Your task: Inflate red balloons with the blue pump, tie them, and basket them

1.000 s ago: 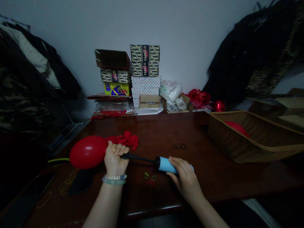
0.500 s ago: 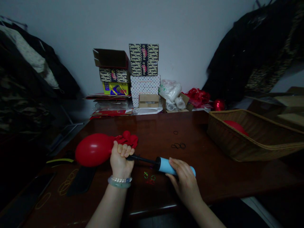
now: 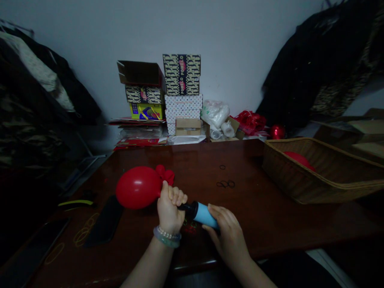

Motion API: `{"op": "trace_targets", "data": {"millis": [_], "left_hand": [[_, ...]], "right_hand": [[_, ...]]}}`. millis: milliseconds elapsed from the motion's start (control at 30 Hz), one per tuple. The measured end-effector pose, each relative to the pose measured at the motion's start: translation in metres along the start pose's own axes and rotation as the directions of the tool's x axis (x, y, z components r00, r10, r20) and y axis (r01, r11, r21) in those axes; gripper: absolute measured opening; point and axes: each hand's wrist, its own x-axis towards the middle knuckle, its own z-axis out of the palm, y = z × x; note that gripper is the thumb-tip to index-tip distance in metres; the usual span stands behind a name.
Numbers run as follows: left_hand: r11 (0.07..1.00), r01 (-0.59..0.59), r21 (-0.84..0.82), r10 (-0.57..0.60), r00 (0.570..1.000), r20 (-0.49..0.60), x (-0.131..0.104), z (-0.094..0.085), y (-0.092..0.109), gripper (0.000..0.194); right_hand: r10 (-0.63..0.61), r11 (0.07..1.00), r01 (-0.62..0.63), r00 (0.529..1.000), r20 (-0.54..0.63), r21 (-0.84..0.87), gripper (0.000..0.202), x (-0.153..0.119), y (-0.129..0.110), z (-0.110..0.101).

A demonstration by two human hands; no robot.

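Observation:
An inflated red balloon (image 3: 138, 187) extends leftward from my left hand (image 3: 171, 208), whose fingers are wrapped round the balloon's neck and the black nozzle end of a hand pump. The pump's blue barrel (image 3: 205, 216) lies in the grip of my right hand (image 3: 229, 233), tilted down to the right. Little of the black rod shows between the hands. Behind my left hand, more red balloons (image 3: 165, 175) lie uninflated on the table. Small green and red bands (image 3: 189, 225) are partly hidden below the pump.
On the brown table (image 3: 198, 164) lie black bands (image 3: 226, 184), yellow bands (image 3: 86, 230) and a dark flat object (image 3: 105, 222). A wicker basket (image 3: 324, 182) holding a red balloon (image 3: 299, 160) stands at the right. Boxes (image 3: 183, 102) are stacked at the back.
My left hand has moved right with the balloon, closer to my right hand. The pump's rod is now mostly hidden, and the blue barrel has shifted slightly left and tilted more.

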Motion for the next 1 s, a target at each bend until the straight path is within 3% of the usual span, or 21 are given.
{"op": "trace_targets", "data": {"millis": [200,600,1000], "left_hand": [[1.000,-0.027,-0.003,0.027,1.000,-0.009,0.004,0.000,0.012,0.050],[0.991,-0.091,-0.093,0.084,0.994,-0.075,0.024,-0.010,0.066,0.049],[0.992,-0.099,-0.080,0.098,0.995,-0.015,0.026,-0.014,0.058,0.052]], "right_hand": [[-0.017,1.000,0.018,0.999,0.028,-0.009,0.039,0.007,0.000,0.000],[-0.032,0.998,0.035,0.999,0.042,-0.054,0.039,0.010,0.018,-0.010],[-0.032,0.999,0.032,0.999,-0.022,-0.028,0.036,0.008,0.018,-0.011]]}}
